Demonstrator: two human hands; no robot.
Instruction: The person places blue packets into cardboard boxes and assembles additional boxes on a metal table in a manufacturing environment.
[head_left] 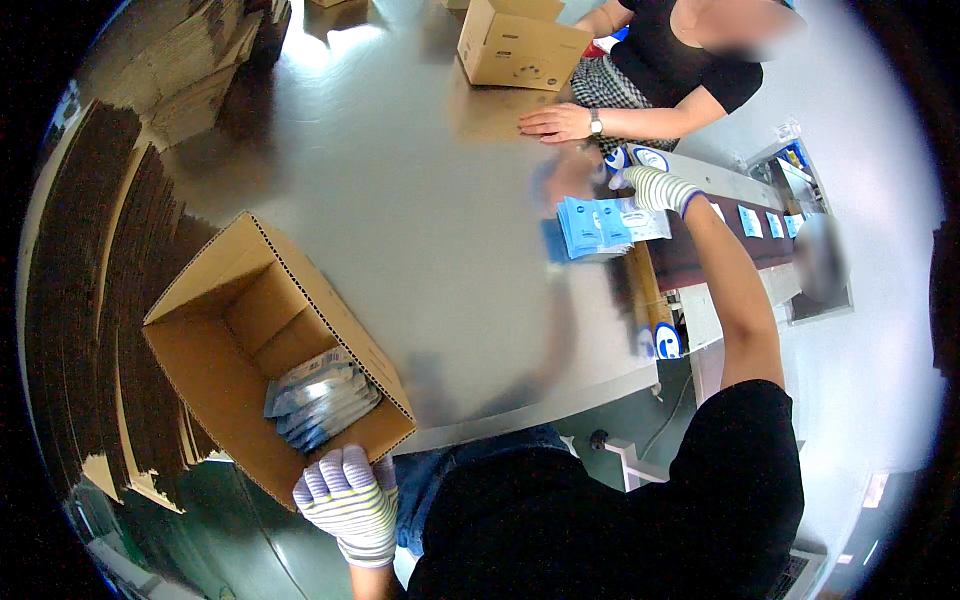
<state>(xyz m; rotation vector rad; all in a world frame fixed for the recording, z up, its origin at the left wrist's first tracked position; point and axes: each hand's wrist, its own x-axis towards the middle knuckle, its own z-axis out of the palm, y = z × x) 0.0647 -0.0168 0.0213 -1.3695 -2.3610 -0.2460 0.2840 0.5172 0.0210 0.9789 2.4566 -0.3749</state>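
Observation:
My left hand (348, 500), in a striped knit glove, has its fingers curled over the near rim of an open cardboard box (365, 330). Inside the box, several shiny blue-and-white soft packets (325, 395) lie in a row near that hand. My right arm is stretched forward. On it, the gloved right hand (655, 190) is bent against the far edge of a blue-and-white soft packet (648, 222), with part of its grip hidden. That packet overlaps a fanned stack of similar blue packets (595, 228) at the table's right side.
A conveyor belt (690, 240) carrying spaced packets (750, 222) runs off to the right. Across the metal table (430, 220), a co-worker's hand (555, 122) rests near another carton (520, 45). Stacked flat cardboard (75, 290) stands at the left.

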